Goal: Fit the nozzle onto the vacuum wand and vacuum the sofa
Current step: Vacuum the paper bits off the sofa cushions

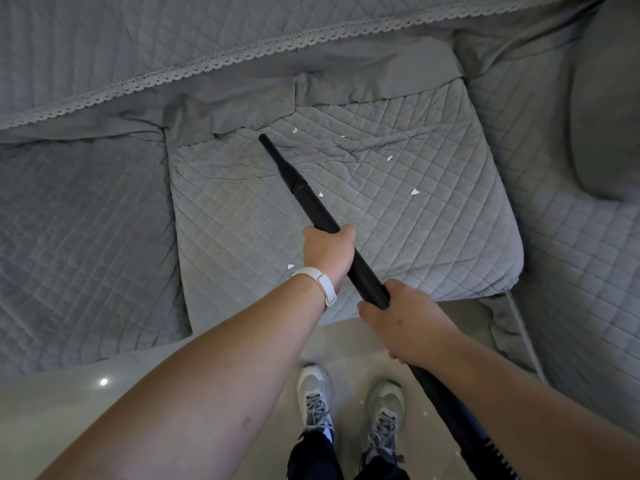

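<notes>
Fingers of left hand [327,251] curled tight round vacuum wand [367,277], on nozzle side. Fingers of right hand [405,327] wrapped round it lower down. Wand looks hard, stiff, light; two-hand hold steers well. Nozzle [278,159] already on, thin tip at sofa [433,244] seat near back fold. White scraps [414,192] lie nearby.

nozzle [277,159] tip on sofa cushion [415,237], paper scraps [414,192] to its right
</notes>
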{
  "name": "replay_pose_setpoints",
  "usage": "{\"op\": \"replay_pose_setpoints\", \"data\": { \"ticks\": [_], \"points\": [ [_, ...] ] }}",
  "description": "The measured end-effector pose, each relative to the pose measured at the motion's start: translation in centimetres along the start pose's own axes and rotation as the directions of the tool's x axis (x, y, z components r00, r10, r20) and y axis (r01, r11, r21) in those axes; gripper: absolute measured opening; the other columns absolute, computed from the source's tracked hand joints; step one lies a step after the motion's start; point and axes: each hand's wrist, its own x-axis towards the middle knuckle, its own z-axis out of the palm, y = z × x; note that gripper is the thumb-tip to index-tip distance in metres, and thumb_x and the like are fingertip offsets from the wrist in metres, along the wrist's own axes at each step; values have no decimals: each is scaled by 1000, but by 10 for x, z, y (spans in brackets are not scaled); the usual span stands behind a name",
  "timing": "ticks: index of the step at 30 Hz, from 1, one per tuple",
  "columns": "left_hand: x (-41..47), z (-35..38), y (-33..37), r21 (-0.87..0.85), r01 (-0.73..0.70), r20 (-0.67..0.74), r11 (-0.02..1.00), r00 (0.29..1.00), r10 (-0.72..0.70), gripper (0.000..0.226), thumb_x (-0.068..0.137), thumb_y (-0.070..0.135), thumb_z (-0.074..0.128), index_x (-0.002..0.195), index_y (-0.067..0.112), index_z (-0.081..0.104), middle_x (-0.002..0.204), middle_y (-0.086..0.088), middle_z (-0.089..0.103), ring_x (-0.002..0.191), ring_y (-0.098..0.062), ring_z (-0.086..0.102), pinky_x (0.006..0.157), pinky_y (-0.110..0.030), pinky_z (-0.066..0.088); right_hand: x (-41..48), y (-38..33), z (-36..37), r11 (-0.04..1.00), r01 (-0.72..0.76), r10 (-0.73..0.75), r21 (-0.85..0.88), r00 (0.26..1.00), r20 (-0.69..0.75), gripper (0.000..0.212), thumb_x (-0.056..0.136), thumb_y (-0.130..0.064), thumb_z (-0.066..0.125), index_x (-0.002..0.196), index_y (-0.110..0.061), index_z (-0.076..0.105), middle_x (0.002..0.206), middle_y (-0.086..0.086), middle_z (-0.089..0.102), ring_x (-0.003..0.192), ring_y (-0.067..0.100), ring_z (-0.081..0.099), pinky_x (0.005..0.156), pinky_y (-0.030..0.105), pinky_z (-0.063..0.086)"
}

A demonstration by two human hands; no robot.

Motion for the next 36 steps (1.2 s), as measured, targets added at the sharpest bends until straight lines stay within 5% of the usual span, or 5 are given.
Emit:
{"op": "replay_pose_setpoints", "data": {
  "ticks": [15,28,36],
  "points": [
    [3,38,17,119,-1,132,993,991,-15,40,90,30,59,123,11,46,101,-6,61,83,-19,61,83,-41,58,11,13,-23,995,-69,72,72,997,-39,24,91,-43,57,94,-19,55,83,7,68,74,27,71,69,44,63],
    [-16,57,26,135,-2,196,991,980,-25,40,92,28,57,125,9,44,92,-1,57,78,-16,59,71,-34,54,-5,26,-44,991,-96,102,88,993,-65,22,91,-44,58,91,-22,55,76,5,67,66,24,70,61,40,60],
    [-49,79,15,153,29,276,988,959,-70,41,94,27,56,128,10,41,93,-1,56,78,-15,58,79,-37,56,-35,52,-58,983,-157,163,92,984,-68,19,91,-44,56,95,-25,57,74,5,70,56,18,65,57,38,59]
  ]
}}
